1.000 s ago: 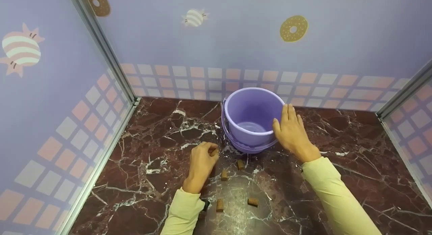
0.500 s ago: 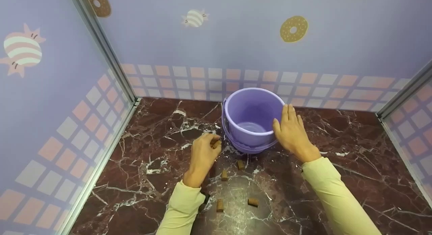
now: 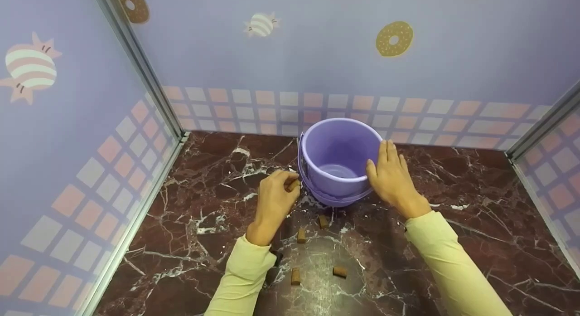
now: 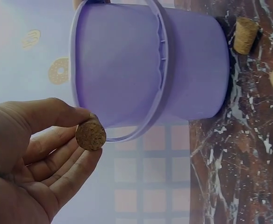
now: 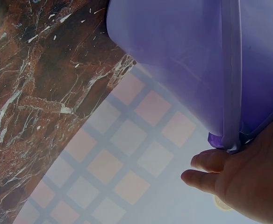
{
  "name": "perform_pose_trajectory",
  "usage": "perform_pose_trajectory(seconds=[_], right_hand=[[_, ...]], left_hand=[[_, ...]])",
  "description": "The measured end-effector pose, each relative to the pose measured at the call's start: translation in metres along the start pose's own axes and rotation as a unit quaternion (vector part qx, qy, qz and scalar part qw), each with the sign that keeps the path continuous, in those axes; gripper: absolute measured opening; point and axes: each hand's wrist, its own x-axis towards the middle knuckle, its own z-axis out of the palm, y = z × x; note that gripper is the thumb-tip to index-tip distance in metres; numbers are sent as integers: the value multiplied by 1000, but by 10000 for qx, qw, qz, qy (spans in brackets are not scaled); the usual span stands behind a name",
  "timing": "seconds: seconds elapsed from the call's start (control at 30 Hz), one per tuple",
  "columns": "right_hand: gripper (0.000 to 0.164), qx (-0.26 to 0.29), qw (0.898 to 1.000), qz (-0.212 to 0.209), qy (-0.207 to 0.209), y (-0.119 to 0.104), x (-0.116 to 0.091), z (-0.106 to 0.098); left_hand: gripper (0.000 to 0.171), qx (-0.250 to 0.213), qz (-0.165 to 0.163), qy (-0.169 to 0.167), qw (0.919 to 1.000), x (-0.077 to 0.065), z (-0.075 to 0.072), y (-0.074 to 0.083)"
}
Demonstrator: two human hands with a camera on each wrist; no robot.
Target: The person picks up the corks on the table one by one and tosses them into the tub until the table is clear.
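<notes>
My left hand pinches a small brown cork between thumb and fingers, its round end showing in the left wrist view. That hand is just left of a purple plastic bucket, fingertips close to the bucket's handle. The bucket stands upright, and its inside shows no objects in the head view. On the bucket's right side rests my right hand, fingers straight along the outside and thumb at the rim. Several more corks lie in front of the bucket, the closest one near its base.
Other corks lie nearer to me, one beside the left sleeve and another to its right. The dark red marble-patterned surface carries everything. Purple printed panels enclose the back and both sides, with the bucket close to the back one.
My left hand has risen and moved slightly right with the cork, closer to the bucket. The right hand, the bucket and the loose corks stay where they were.
</notes>
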Motion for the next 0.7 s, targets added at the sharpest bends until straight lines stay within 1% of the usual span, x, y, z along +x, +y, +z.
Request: perform_pose_trajectory(seconds=[0.2, 0.4, 0.7], right_hand=[[72, -13, 10000, 2, -19, -1, 0, -1], [72, -18, 10000, -8, -30, 0, 0, 0], [73, -22, 10000, 9, -23, 1, 0, 1]], left_hand=[[14, 33, 116, 80, 9999, 8, -3, 5], [15, -8, 307, 129, 9994, 14, -3, 7], [14, -29, 380, 17, 9993, 24, -3, 14]])
